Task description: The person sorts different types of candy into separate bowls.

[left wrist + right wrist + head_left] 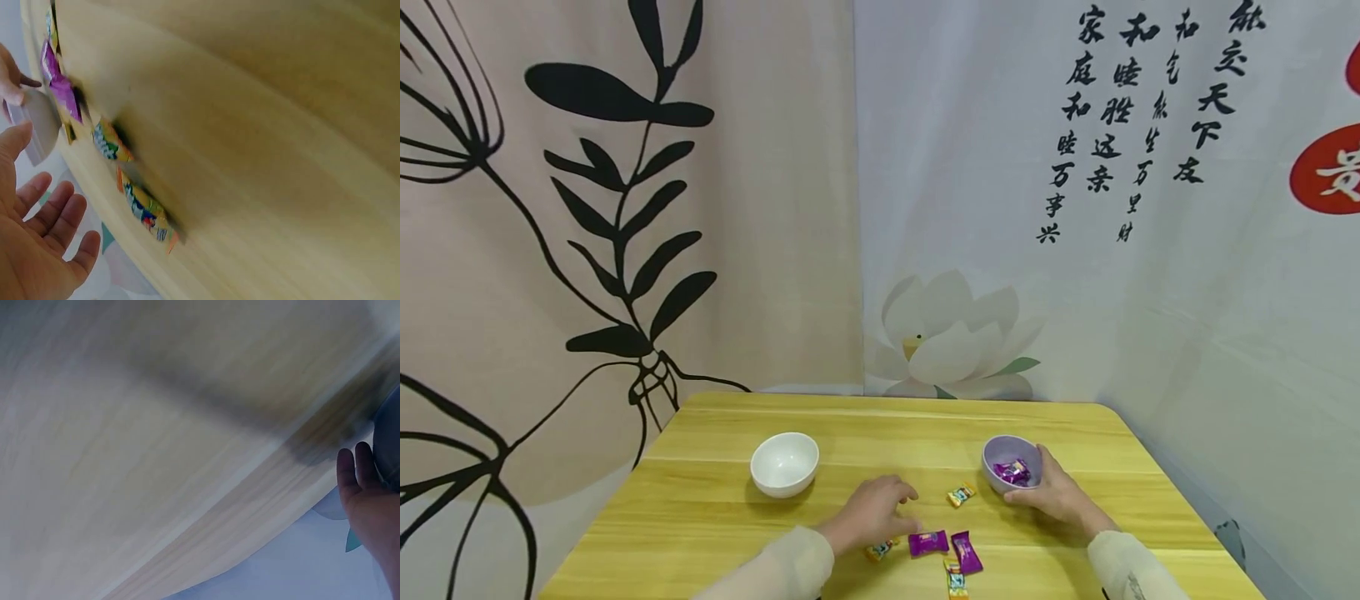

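Note:
My right hand (1060, 498) holds a small purple bowl (992, 457) by its right side, thumb at the rim and fingers along the near side. Inside the bowl lie purple-wrapped candies (1013, 472). In the right wrist view the bowl (390, 437) looks dark at the right edge, against my fingers. My left hand (872, 510) hovers over the table with loosely bent, spread fingers and holds nothing, as its palm (37, 250) shows. Just below it a yellow-wrapped candy (880, 550) is partly hidden. To its right are two purple candies, one (928, 543) lying beside the other (966, 552).
A white bowl (784, 467) stands at the left on the wooden table (715, 517). One yellow candy (961, 495) lies left of the purple bowl, another (956, 579) near the front. Behind the table hangs a printed cloth (790, 208).

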`<act>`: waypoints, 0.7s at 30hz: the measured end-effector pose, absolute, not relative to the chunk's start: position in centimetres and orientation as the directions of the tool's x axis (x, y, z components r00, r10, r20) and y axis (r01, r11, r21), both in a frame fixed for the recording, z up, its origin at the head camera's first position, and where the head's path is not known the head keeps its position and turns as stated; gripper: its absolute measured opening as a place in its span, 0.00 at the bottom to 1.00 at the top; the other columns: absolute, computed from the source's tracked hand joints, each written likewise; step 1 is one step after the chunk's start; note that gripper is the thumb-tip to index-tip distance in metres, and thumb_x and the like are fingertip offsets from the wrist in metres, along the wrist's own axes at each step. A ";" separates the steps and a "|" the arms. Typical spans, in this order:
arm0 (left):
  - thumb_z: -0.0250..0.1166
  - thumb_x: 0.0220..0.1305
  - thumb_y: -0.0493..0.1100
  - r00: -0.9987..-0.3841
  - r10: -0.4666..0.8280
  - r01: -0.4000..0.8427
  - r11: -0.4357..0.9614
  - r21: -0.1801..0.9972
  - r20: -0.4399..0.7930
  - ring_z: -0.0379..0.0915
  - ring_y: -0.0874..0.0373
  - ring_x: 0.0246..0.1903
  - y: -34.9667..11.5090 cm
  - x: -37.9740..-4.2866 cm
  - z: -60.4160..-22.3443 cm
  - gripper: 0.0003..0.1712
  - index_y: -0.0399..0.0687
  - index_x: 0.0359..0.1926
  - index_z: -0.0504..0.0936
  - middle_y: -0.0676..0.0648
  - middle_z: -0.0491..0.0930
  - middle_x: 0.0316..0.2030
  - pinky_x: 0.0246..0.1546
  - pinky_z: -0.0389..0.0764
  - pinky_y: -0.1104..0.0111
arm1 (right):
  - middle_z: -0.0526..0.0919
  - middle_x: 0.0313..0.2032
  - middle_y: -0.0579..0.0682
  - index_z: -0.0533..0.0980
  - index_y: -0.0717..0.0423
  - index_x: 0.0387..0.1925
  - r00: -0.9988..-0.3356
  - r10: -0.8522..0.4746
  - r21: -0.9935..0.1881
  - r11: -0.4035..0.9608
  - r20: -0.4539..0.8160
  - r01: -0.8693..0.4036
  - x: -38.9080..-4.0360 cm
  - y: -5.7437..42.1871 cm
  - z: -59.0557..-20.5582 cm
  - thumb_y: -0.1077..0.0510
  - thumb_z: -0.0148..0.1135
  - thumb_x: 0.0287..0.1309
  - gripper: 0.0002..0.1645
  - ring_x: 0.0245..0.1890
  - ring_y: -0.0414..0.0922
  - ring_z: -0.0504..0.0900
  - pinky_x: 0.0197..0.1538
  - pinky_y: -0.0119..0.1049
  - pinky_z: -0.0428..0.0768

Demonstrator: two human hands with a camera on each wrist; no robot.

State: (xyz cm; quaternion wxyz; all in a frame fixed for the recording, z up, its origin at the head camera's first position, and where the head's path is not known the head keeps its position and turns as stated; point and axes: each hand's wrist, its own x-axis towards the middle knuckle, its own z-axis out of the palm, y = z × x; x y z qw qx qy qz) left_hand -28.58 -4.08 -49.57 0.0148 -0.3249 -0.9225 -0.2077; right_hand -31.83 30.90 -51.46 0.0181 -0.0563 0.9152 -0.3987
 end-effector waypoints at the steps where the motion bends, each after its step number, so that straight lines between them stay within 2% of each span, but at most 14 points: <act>1: 0.70 0.59 0.58 -0.785 0.598 0.611 0.704 0.363 0.161 0.74 0.64 0.39 -4.0 -28.4 -49.6 0.26 0.47 0.52 0.84 0.52 0.80 0.40 0.45 0.76 0.64 | 0.52 0.69 0.77 0.36 0.74 0.73 -0.993 -0.115 -0.732 0.676 0.013 -0.088 -31.9 30.9 -51.5 0.43 0.80 0.44 0.77 0.69 0.72 0.54 0.68 0.65 0.52; 10: 0.73 0.55 0.61 -0.783 0.604 0.614 0.715 0.334 0.147 0.73 0.65 0.39 -3.7 -27.1 -50.0 0.28 0.50 0.50 0.84 0.56 0.79 0.38 0.45 0.75 0.62 | 0.48 0.69 0.80 0.35 0.77 0.72 -0.993 -0.116 -0.750 0.654 0.029 -0.098 -31.9 30.9 -51.8 0.45 0.81 0.43 0.78 0.69 0.74 0.51 0.68 0.65 0.50; 14: 0.72 0.54 0.62 -0.793 0.596 0.599 0.724 0.343 0.126 0.73 0.65 0.41 -3.6 -26.8 -50.3 0.29 0.51 0.52 0.84 0.57 0.79 0.39 0.48 0.75 0.59 | 0.46 0.70 0.80 0.35 0.77 0.72 -0.993 -0.115 -0.744 0.661 0.029 -0.099 -32.0 31.0 -51.9 0.44 0.80 0.44 0.79 0.69 0.74 0.49 0.68 0.65 0.50; 21: 0.73 0.54 0.62 -0.792 0.595 0.603 0.726 0.330 0.136 0.74 0.64 0.42 -3.5 -26.4 -50.6 0.28 0.52 0.51 0.84 0.59 0.78 0.40 0.50 0.74 0.59 | 0.46 0.71 0.78 0.35 0.75 0.73 -0.994 -0.109 -0.739 0.668 0.023 -0.090 -31.8 31.1 -51.9 0.41 0.77 0.48 0.76 0.70 0.73 0.49 0.69 0.65 0.49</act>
